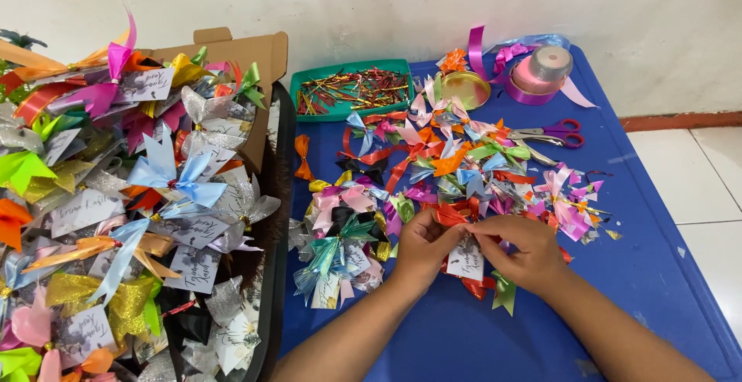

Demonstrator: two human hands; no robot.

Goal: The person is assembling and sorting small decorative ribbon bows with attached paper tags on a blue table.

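Observation:
My left hand (pixel 421 247) and my right hand (pixel 522 251) meet over a small white printed tag (pixel 466 261) and a red-orange ribbon bow (pixel 452 213), both pinched between the fingers. A green ribbon tail (pixel 504 293) and a red one (pixel 475 287) hang out below my right hand. Just left of my left hand lies a little heap of finished bows with tags (pixel 340 254). Beyond my hands a big pile of loose coloured ribbon bows (pixel 464 158) covers the blue table (pixel 657 274).
A cardboard box (pixel 263 57) and black tray at the left overflow with tagged bows (pixel 139 196). At the back stand a green tray of twist ties (pixel 352 88), a gold lid (pixel 462 88), pink ribbon rolls (pixel 541 73) and red-handled scissors (pixel 553 133). White wall behind, tiled floor at right.

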